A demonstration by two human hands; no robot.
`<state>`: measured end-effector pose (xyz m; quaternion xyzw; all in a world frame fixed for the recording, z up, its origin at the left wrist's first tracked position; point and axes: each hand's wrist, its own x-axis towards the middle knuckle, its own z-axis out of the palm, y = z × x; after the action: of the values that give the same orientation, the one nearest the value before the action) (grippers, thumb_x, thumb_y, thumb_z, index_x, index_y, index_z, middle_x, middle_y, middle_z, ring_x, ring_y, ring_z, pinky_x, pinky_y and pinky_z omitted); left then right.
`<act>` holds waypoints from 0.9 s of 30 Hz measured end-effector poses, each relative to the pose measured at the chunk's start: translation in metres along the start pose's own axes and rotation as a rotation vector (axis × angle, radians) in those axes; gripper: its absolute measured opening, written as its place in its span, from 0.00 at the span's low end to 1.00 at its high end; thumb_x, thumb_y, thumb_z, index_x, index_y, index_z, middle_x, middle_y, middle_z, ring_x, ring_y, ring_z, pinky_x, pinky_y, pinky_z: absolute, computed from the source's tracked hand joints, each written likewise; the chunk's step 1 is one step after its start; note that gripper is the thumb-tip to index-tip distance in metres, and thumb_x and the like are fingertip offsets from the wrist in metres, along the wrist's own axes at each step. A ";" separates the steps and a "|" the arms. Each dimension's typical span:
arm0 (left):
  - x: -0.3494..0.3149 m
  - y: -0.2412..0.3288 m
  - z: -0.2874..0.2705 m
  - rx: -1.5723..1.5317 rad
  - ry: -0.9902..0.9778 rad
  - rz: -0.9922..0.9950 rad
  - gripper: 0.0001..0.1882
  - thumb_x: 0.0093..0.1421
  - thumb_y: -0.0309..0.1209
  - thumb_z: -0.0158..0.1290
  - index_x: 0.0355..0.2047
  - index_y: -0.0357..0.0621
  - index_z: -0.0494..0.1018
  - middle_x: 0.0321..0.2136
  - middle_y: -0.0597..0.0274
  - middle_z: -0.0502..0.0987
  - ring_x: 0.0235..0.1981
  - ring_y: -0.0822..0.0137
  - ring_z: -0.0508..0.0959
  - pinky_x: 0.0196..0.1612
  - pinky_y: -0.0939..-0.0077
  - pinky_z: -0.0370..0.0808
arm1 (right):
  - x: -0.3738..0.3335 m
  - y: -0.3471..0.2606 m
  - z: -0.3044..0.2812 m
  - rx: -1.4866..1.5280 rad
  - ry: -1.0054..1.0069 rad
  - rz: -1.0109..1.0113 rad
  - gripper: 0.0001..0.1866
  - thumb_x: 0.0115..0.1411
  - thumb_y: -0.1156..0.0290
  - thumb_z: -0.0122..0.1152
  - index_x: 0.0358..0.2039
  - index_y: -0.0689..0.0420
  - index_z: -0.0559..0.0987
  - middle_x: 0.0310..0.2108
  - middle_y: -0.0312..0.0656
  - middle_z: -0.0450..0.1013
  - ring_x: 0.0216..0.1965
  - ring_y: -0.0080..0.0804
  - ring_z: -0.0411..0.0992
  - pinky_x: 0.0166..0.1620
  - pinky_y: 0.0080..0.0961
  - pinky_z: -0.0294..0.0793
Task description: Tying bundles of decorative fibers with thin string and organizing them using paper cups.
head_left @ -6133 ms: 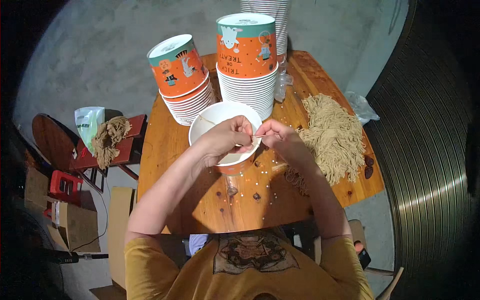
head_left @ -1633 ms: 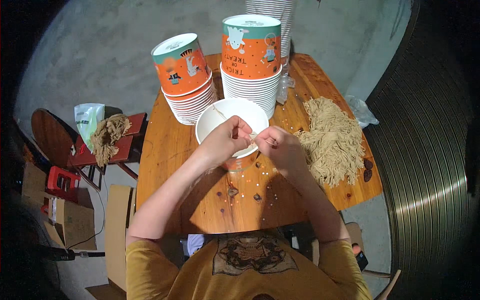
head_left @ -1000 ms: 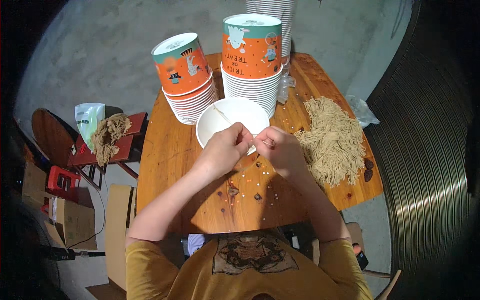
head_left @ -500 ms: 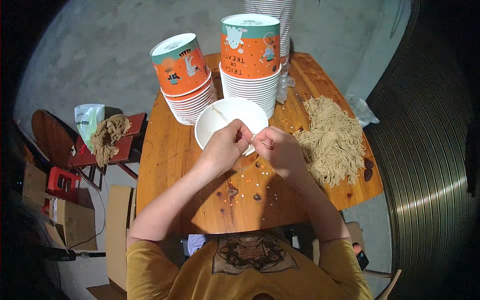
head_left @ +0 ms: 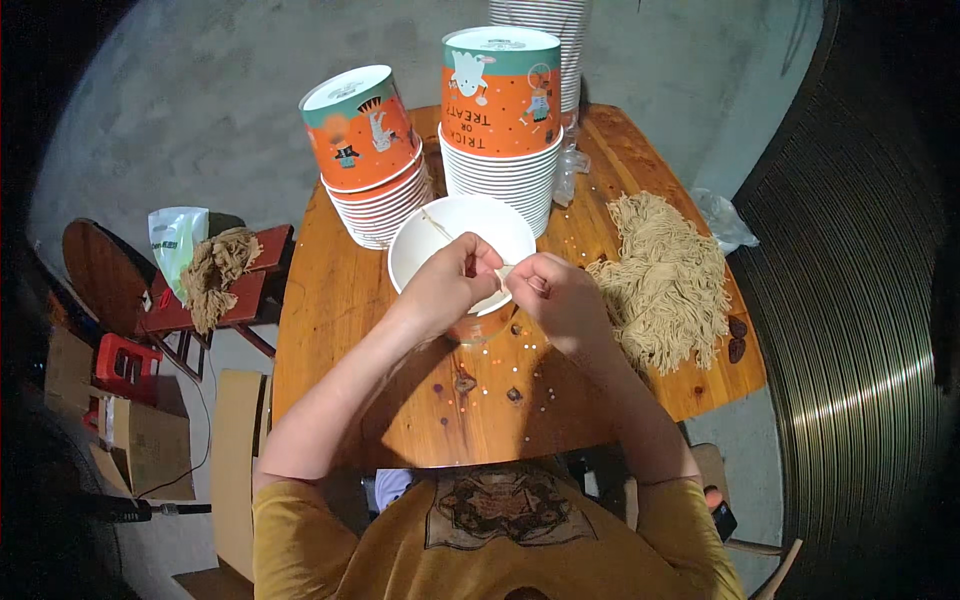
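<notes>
My left hand and my right hand meet at the near right rim of a white-lined paper bucket, open side up. Thumb and fingers of each are pinched together on a thin beige cord, part of which lies inside the bucket near its far left wall. The bit of cord between my fingertips is mostly hidden. To the right of my right hand lies a loose pile of beige cords.
Behind the bucket stand two upside-down stacks of orange and green paper buckets, and another stack farther back. Small beads dot the wooden table. A red bench at the left carries more cords.
My left fingers have loosened slightly and my hands have shifted a little at the rim. The bucket's near side shows more beneath my left hand.
</notes>
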<state>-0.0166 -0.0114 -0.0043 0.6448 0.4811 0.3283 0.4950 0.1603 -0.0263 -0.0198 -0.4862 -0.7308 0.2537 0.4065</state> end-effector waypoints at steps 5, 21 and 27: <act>-0.004 0.010 0.000 0.197 -0.013 -0.034 0.07 0.58 0.26 0.53 0.36 0.38 0.69 0.27 0.70 0.70 0.30 0.79 0.68 0.34 0.85 0.67 | -0.001 -0.003 -0.002 -0.009 0.005 -0.007 0.06 0.52 0.68 0.58 0.25 0.58 0.75 0.23 0.42 0.70 0.24 0.39 0.72 0.29 0.34 0.69; -0.005 0.004 0.003 0.245 -0.019 -0.013 0.06 0.64 0.30 0.46 0.34 0.40 0.66 0.24 0.69 0.69 0.27 0.78 0.67 0.31 0.83 0.67 | -0.001 0.001 -0.002 -0.039 -0.051 -0.034 0.07 0.53 0.66 0.58 0.26 0.57 0.74 0.24 0.41 0.69 0.25 0.38 0.71 0.29 0.35 0.69; -0.001 -0.004 0.003 0.287 -0.004 0.034 0.09 0.64 0.33 0.45 0.36 0.39 0.65 0.27 0.48 0.77 0.32 0.58 0.79 0.35 0.67 0.73 | -0.002 -0.003 -0.002 -0.046 -0.051 -0.003 0.07 0.53 0.67 0.58 0.26 0.57 0.74 0.25 0.41 0.70 0.24 0.38 0.71 0.29 0.33 0.69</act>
<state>-0.0151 -0.0137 -0.0087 0.7176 0.5111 0.2633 0.3930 0.1610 -0.0292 -0.0171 -0.4875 -0.7474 0.2485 0.3768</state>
